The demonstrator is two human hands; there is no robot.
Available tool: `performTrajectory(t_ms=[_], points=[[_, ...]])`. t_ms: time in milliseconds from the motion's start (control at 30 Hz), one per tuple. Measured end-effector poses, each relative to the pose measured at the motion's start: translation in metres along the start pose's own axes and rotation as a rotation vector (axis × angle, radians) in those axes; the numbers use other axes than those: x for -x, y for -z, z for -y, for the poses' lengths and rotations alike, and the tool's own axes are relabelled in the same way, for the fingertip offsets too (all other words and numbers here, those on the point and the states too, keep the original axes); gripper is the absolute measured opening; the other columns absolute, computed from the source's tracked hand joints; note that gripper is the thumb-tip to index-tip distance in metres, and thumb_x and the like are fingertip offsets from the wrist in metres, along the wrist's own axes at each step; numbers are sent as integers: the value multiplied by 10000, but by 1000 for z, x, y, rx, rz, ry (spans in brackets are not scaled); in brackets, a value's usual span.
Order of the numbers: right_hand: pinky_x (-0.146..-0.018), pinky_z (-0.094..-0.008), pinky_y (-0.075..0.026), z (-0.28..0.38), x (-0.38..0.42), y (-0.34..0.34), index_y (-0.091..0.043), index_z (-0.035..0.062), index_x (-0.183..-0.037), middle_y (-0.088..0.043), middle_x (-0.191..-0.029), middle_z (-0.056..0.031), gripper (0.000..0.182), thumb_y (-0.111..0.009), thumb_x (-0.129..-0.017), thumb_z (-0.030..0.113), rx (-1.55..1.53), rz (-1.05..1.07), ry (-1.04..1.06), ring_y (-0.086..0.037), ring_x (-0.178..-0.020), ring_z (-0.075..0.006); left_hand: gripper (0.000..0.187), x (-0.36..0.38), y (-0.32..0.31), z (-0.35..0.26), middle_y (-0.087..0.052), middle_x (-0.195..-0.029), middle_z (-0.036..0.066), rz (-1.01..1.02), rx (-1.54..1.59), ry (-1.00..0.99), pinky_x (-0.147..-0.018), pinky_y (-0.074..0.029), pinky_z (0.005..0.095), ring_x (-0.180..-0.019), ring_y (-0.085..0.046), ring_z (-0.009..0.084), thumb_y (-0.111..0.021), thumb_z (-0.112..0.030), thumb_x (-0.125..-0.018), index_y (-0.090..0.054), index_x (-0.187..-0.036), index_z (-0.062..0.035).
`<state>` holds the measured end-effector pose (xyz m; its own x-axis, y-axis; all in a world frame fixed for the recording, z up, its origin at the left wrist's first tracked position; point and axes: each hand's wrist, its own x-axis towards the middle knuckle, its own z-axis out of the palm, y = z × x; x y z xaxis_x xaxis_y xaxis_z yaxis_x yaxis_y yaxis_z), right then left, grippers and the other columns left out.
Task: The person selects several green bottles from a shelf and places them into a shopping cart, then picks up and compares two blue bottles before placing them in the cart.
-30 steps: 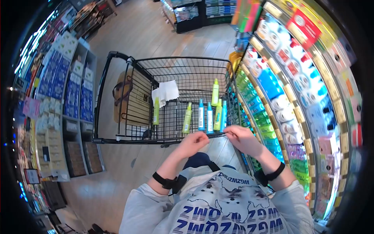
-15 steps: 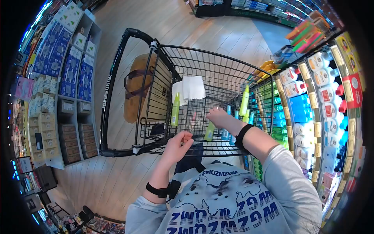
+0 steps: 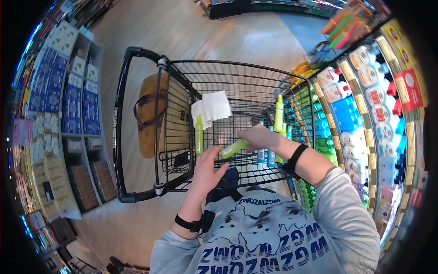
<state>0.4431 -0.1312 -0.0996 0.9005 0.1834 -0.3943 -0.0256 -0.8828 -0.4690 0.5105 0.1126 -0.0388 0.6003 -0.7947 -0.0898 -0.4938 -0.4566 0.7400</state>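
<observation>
My right hand [image 3: 258,137] holds a lime-green spray bottle [image 3: 235,148] tilted nearly flat above the near end of a black wire shopping cart [image 3: 182,98]. Spread open just below the bottle's lower end, my left hand [image 3: 207,166] is close to it or touching it; I cannot tell which. Inside the cart stand another green bottle [image 3: 199,134] on the left, a taller green one [image 3: 278,107] on the right, and several blue and green bottles [image 3: 269,155] behind my right wrist. A white paper [image 3: 212,107] lies in the cart.
A brown bag [image 3: 153,114] hangs in the cart's folding seat, by the black handle [image 3: 119,118]. Shelves of detergent bottles [image 3: 360,100] run close along the right. Boxed goods [image 3: 68,100] fill shelves on the left. Wooden floor [image 3: 191,32] stretches ahead.
My right hand reached into the cart from the near rim, took a green bottle and lifted it out towards me. My left hand opened and rose to meet it.
</observation>
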Motion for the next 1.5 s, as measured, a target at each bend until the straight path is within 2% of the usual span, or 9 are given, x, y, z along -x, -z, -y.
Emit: performTrajectory(t_ms=[133,267,333,400,467,633,1067,1433,1500], points=[[-658,-394,-489,36,74,54,-594,92,-984,-637,-816,-109,321,-683,-711,234,-290,-85,-42,-635,-767,-302,514,-16,-14,-41,-538,-1205,149,10,-76,-208,-975,-368,413,-1156,-456,343,-700,-129,-745,-495,-1210,-57],[-637,-373,-483,49,171,87,-632,63,-932,-627,-759,-116,267,-655,-747,254,-481,-65,-264,-626,-691,-283,360,-24,-30,-92,-605,-986,113,416,172,-111,-742,-475,354,-842,-596,281,-667,-138,-810,-508,-1116,-36],[-680,-373,-490,34,214,70,-641,56,-955,-627,-828,-123,246,-625,-797,244,-393,-518,-101,-625,-741,-262,307,-23,-49,-112,-605,-877,73,503,235,-198,-645,-483,311,-685,-574,192,-623,-174,-872,-505,-1119,-35],[-673,-322,-486,27,257,53,-588,53,-1075,-605,-911,-89,297,-604,-853,251,-455,-931,-288,-614,-721,-207,307,-22,-70,-133,-594,-903,53,807,758,130,-635,-477,285,-675,-540,124,-563,-211,-923,-483,-1163,-37],[-591,-223,-452,30,298,31,-483,47,-1199,-566,-929,-37,363,-559,-917,262,-1036,-1098,-409,-561,-698,-77,351,-18,-88,-159,-584,-981,59,918,800,75,-650,-468,259,-702,-531,106,-486,-249,-962,-434,-1241,-41],[-534,-218,-454,59,375,-13,-499,43,-1142,-581,-870,-37,319,-565,-919,262,-1393,-964,-292,-548,-625,-88,385,1,-132,-228,-548,-1048,55,1102,850,57,-724,-447,257,-816,-513,104,-446,-262,-977,-372,-1295,-56],[-605,-273,-464,93,492,-138,-523,16,-1033,-604,-823,-63,274,-598,-900,244,-1136,-1439,-365,-567,-679,-113,396,67,-253,-317,-558,-1120,28,1366,440,-222,-882,-427,282,-1006,-535,112,-588,-61,-889,-468,-1266,-42],[-633,-269,-479,116,597,-251,-556,36,-1123,-594,-915,-83,299,-603,-869,186,-493,-1569,-1153,-602,-728,-142,366,124,-341,-358,-607,-1041,49,1378,278,-407,-797,-465,258,-903,-579,107,-648,-39,-843,-529,-1187,2],[-627,-268,-478,120,606,-260,-550,37,-1133,-585,-936,-82,312,-608,-860,177,-611,-1599,-1087,-595,-723,-140,369,135,-358,-360,-607,-1044,60,1363,280,-410,-806,-467,265,-916,-581,115,-660,-42,-832,-536,-1175,9]])
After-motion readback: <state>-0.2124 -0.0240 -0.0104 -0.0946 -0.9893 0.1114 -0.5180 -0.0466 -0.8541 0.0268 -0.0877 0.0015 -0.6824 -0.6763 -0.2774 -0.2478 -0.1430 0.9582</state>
